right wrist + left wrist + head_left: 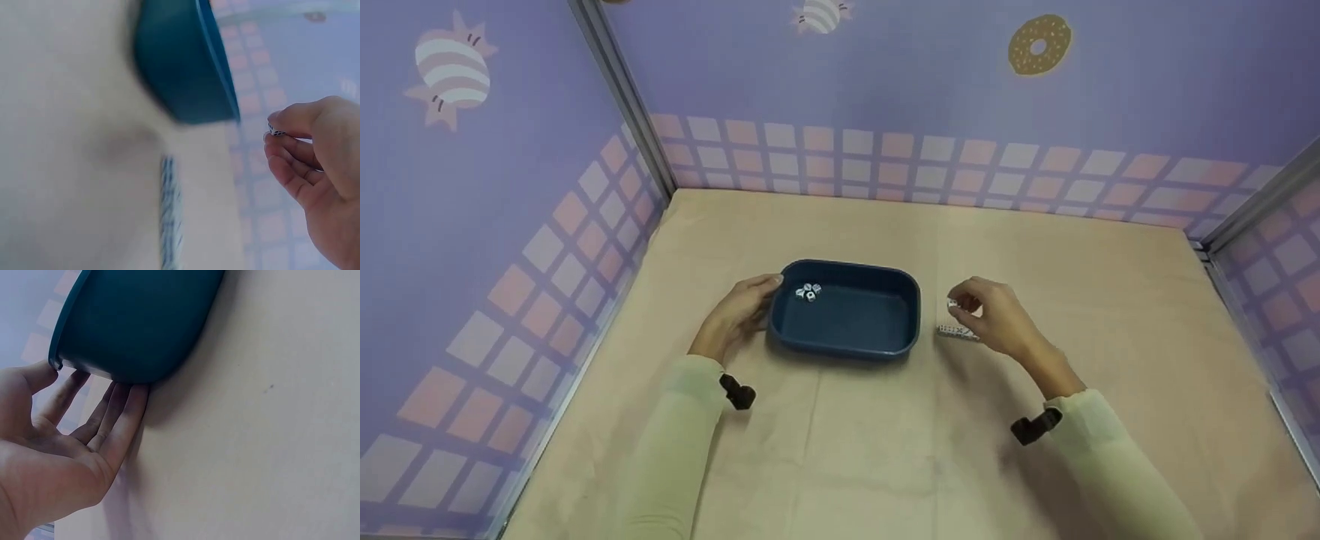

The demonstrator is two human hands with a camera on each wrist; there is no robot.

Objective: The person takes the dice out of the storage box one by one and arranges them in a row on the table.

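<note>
A dark blue rectangular plastic bin (847, 349) stands on the table with several small white dice (808, 292) in its far left corner. Against its left end rests my left hand (741, 306), thumb at the rim and fairly straight fingertips touching the outer wall (129, 337). To the right of the bin, my right hand (996, 315) pinches one white die (274, 131) between thumb and fingers, raised above the table. Just below that hand lies a straight row of dice (956, 331), its right end partly hidden by the hand.
A pale cloth (870, 450) covers the table. Patterned purple walls (885, 67) stand behind it and at both sides, with metal posts (622, 90) at the corners. Dark camera mounts (1037, 426) sit on both wrists.
</note>
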